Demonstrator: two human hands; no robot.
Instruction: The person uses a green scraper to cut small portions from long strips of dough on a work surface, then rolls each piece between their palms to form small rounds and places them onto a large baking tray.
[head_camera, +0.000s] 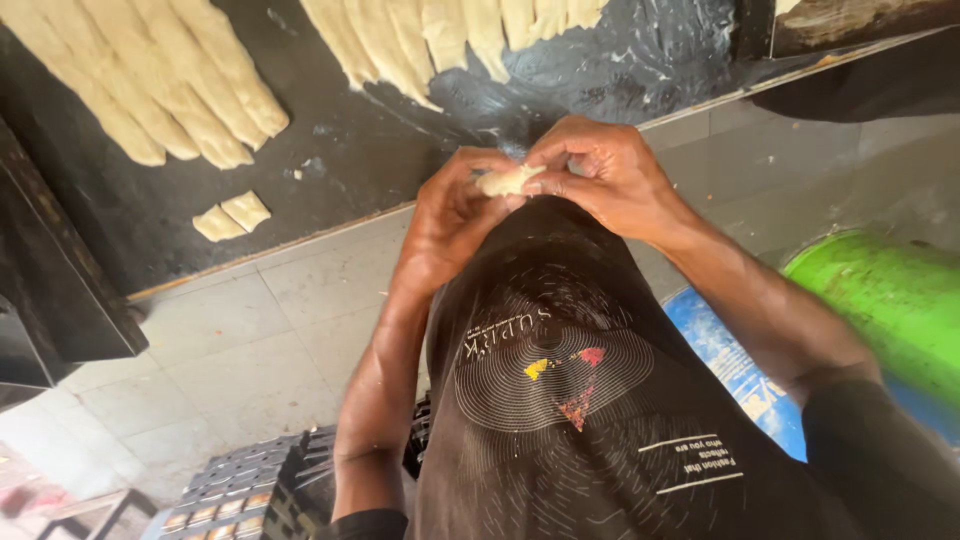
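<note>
My left hand and my right hand meet in front of my chest, both pinching one small pale piece of dough between the fingertips. The hands sit just below the near edge of a dark oiled worktop. My black printed shirt fills the lower middle of the view.
Long pale dough strips lie in rows on the worktop at the left, more dough strips at the top centre. Two small dough squares rest near its edge. Grey tiled floor, a dark crate and a green container surround me.
</note>
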